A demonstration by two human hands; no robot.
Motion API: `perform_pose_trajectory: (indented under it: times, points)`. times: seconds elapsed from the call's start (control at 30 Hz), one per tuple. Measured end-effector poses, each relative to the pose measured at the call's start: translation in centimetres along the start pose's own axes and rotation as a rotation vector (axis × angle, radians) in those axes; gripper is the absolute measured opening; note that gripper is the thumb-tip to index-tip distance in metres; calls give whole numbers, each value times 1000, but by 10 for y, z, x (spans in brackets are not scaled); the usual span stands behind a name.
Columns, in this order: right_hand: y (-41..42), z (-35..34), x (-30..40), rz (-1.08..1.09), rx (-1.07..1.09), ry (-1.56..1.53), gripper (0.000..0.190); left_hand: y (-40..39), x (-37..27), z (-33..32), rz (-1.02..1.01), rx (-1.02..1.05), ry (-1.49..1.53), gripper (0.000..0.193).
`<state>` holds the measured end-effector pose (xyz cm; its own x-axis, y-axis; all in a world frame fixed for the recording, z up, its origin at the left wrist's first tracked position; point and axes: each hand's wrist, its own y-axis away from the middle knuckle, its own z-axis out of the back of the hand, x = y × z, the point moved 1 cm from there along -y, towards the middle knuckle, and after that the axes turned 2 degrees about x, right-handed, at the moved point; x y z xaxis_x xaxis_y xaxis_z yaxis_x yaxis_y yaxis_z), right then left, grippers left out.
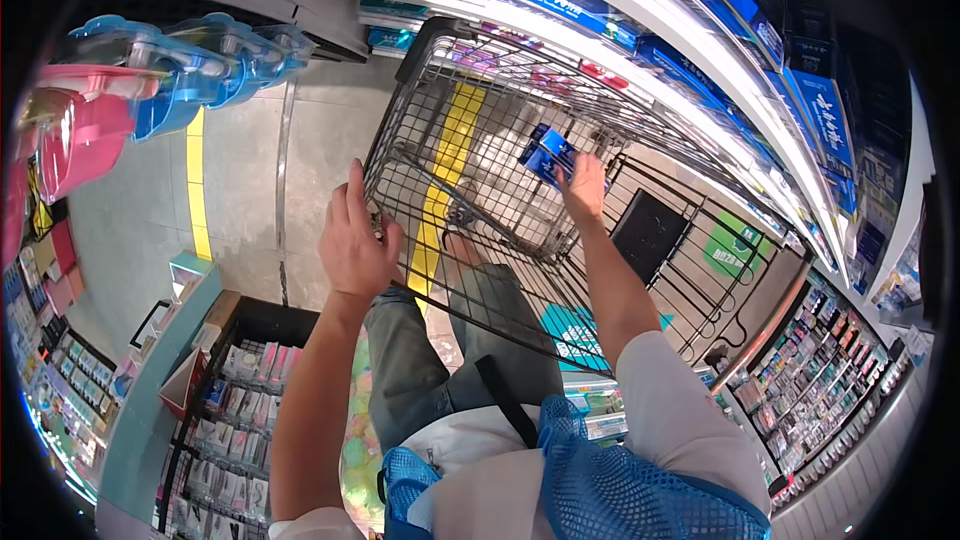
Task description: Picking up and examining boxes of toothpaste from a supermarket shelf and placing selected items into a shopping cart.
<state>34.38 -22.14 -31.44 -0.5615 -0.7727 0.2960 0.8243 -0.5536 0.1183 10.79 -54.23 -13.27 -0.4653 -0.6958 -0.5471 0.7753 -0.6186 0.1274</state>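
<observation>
A black wire shopping cart (465, 193) spans the middle of the view, tilted in the picture. My left hand (356, 244) is at its left edge, index finger stretched out and thumb bent inward over the rim. Whether it grips the wire is unclear. My right hand (584, 191) reaches over the basket and holds blue toothpaste boxes (548, 154). They look like two boxes side by side; my fingers partly hide them. Below the boxes the basket's wire mesh shows, with the floor seen through it.
A lit shelf (675, 37) of blue toothpaste boxes curves along the cart's far right side. Pink and blue plastic holders (187, 67) jut out at upper left. Racks of small packaged goods stand at lower left (232, 420) and right (817, 367). A blue mesh bag (622, 472) hangs at my body.
</observation>
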Motion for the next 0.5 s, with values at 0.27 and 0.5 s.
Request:
perform_pose_trajectory:
  times: [0.27, 0.5]
  points:
    - [46, -18, 11, -455, 336, -54, 62, 0, -2, 1, 46, 32, -23, 88]
    - [34, -16, 17, -333, 376, 130, 71, 0, -2, 2, 63, 49, -41, 89]
